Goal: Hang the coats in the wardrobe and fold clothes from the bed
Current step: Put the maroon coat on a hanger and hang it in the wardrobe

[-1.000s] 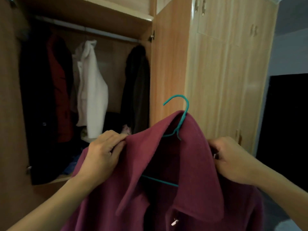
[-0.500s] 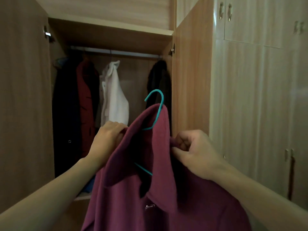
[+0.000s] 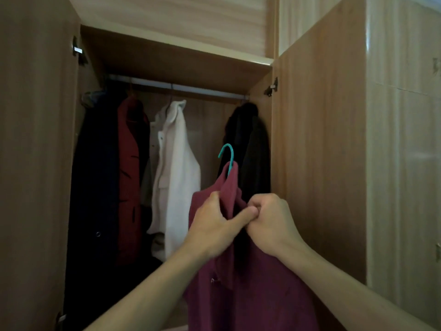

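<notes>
A maroon coat (image 3: pixel 257 290) hangs on a teal wire hanger (image 3: pixel 228 156), held up in front of the open wardrobe. My left hand (image 3: pixel 212 225) grips the coat's collar from the left. My right hand (image 3: pixel 272 220) pinches the same collar from the right, and the two hands touch. The hanger's hook pokes up above the collar, well below the metal rail (image 3: pixel 176 87). The rest of the hanger is hidden inside the coat.
On the rail hang a dark navy coat (image 3: pixel 95 187), a red coat (image 3: pixel 130 177), a white jacket (image 3: pixel 176 173) and a black coat (image 3: pixel 253 149). A gap lies between the white jacket and the black coat. Open doors (image 3: pixel 319 149) flank the wardrobe on both sides.
My hands have come together at the collar and lifted the coat up and into the wardrobe opening. The view has tilted up toward the rail.
</notes>
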`<state>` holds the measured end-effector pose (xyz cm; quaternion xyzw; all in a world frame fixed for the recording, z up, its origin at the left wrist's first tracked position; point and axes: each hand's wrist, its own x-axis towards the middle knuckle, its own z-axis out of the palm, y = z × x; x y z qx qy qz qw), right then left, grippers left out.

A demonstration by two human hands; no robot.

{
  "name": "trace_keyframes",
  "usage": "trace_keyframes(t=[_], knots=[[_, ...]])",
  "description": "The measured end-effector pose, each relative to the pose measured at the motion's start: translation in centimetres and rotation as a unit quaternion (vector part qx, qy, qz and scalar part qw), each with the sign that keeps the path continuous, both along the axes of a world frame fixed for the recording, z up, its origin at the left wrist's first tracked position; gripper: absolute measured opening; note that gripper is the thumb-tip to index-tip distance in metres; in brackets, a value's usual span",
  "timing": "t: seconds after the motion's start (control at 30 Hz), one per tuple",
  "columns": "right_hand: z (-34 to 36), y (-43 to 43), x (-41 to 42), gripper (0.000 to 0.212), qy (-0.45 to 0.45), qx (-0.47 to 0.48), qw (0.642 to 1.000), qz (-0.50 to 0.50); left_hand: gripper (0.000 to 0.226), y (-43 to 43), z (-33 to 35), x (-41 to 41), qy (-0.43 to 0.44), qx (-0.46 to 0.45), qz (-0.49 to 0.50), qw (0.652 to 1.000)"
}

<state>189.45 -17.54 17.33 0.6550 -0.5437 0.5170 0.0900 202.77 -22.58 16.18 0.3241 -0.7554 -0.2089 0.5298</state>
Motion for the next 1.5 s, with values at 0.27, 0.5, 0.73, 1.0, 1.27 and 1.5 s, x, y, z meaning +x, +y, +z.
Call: trace_keyframes(t=[0.27,0.5,0.73,1.0,1.27,1.5], knots=[[0.7,-7.5,3.9,0.027,-0.026,-0.046,0.998,-0.022,0.048,-7.8,2.1,4.7,0.008,-0.38,0.24,0.893],[0.8,-12.5,4.1,0.026,-0.057,-0.035,0.997,-0.023,0.032,-13.0,2.0,4.7,-0.107,-0.323,0.167,0.926],[1.7,-17.7,2.9,0.032,-0.067,-0.034,0.997,0.002,0.074,-17.5,2.7,1.7,-0.162,-0.227,0.219,0.935],[6.3,-24.5,-1.6,0.029,-0.051,-0.028,0.998,0.01,0.076,-24.6,7.5,-2.8,-0.179,-0.193,0.218,0.94],[11.5,-27.1,-7.6,0.026,-0.026,-0.053,0.998,-0.024,0.072,-28.5,12.7,-8.6,-0.089,-0.171,0.058,0.98],[12.3,-24.6,-11.5,0.02,-0.057,-0.02,0.998,-0.025,0.072,-28.4,13.5,-14.0,-0.031,-0.188,-0.044,0.981]])
